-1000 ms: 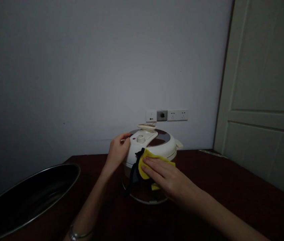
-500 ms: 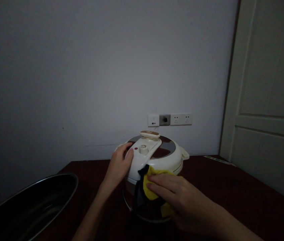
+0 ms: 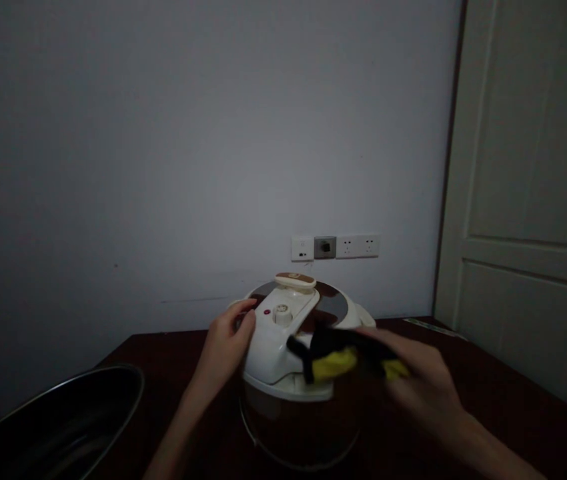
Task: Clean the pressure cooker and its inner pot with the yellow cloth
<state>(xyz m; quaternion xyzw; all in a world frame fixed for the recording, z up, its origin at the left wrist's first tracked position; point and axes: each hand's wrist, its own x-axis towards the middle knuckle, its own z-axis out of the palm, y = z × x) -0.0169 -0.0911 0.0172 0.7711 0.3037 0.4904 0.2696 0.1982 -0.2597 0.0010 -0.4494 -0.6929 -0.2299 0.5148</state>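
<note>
A white-and-brown electric pressure cooker (image 3: 271, 350) stands upright on the dark red table, its lid on. On the lid are a valve knob (image 3: 282, 314), a small red button and a raised handle (image 3: 295, 281). My left hand (image 3: 226, 340) rests against the left side of the lid, thumb and fingers apart. In my right hand (image 3: 421, 373) is a yellow cloth with black edging (image 3: 336, 363), blurred by motion. The cloth is at the lid's front right and hides part of it; whether it touches the lid I cannot tell.
A black pan with a shiny rim (image 3: 113, 400) is at the lower left. Behind the cooker, wall sockets (image 3: 357, 246) sit low on the grey wall. A pale door (image 3: 528, 200) stands at the right, near a flat patterned strip (image 3: 433, 327) on the table (image 3: 493, 387).
My right hand has lifted the cloth from the cooker's front, up and to the right, and the cloth has turned. My left hand stays on the lid. The view has shifted slightly.
</note>
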